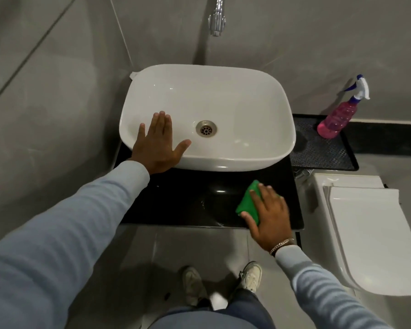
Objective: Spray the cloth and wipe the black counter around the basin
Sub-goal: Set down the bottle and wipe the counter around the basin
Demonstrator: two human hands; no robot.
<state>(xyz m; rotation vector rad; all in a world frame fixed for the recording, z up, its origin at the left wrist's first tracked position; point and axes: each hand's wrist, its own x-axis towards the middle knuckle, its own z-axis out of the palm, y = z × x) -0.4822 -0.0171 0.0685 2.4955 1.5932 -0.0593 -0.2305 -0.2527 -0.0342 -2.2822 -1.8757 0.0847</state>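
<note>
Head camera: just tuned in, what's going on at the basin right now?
A person is wiping the black counter in front of the white basin. The right hand presses a green cloth flat on the counter near its front right corner. The left hand rests open on the basin's front left rim. The pink spray bottle stands untouched on a black tray to the right of the basin.

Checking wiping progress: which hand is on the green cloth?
The right hand, pressing the green cloth onto the black counter; the left hand rests on the basin.
</note>
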